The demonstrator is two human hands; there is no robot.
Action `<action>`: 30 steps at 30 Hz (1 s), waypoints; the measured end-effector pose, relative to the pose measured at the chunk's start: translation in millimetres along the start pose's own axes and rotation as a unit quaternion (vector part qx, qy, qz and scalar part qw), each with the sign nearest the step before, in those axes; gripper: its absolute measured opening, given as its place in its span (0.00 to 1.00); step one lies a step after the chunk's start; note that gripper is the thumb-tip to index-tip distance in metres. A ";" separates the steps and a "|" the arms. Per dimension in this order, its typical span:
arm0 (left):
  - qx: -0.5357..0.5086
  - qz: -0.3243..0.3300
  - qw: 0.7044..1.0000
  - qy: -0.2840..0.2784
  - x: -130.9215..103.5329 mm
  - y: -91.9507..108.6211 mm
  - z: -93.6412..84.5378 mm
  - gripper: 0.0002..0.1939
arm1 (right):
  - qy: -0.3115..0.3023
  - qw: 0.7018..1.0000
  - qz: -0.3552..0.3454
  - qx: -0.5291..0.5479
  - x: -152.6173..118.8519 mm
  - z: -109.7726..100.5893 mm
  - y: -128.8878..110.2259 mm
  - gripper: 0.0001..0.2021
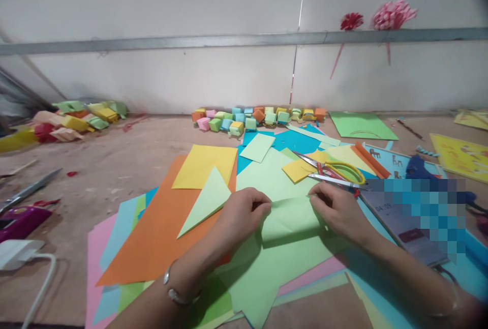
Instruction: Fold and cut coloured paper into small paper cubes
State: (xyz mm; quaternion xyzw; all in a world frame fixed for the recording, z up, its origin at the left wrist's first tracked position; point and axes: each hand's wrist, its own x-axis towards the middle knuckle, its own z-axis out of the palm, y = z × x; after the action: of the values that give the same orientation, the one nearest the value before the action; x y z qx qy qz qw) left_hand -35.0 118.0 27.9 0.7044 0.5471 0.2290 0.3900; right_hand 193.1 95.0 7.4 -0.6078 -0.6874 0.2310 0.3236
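Between my two hands is a folded piece of light green paper (292, 221), raised a little above larger light green sheets (259, 278). My left hand (247, 213) pinches its left end between thumb and fingers. At the upper right corner, my right hand (337, 209) grips the same piece. Just left of my left hand lies a light green paper triangle (208, 202) on an orange sheet (152, 237), with a yellow paper stack (206, 163) above it. Scissors with yellow handles (345, 171) rest right behind my right hand.
Small folded paper boxes (249, 118) line the wall, with another colourful paper heap (84, 118) at left. A phone (404, 222) lies right of my right hand. A white charger (19, 253), a purple tool (23, 221) and a blade (32, 186) are at left.
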 end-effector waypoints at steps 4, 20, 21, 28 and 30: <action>0.055 0.004 0.998 -0.003 0.9 -2.1 1.1 0.08 | -0.012 1.000 -0.007 -0.014 -0.1 2.1 0.1 0.10; 0.145 0.026 0.989 0.010 2.0 -9.0 8.5 0.07 | -0.003 0.989 -0.070 -0.128 -3.0 20.0 13.7 0.10; 0.147 0.025 0.989 0.007 2.0 -9.1 8.6 0.07 | -0.005 0.989 -0.073 -0.131 -3.0 20.2 13.9 0.10; 0.187 0.029 0.982 -0.004 0.5 -7.1 8.7 0.08 | 0.000 0.987 -0.071 -0.146 -1.2 19.9 14.5 0.10; 0.208 0.031 0.978 -0.011 -0.4 -6.2 8.8 0.09 | 0.003 0.987 -0.068 -0.148 -0.6 20.2 14.8 0.10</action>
State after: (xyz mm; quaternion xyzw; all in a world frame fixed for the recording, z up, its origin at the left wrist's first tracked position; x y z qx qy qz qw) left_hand -32.2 115.5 17.8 0.7892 0.5562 0.1144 0.2340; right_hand 188.6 98.2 -17.0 -0.6013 -0.7530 0.1021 0.2471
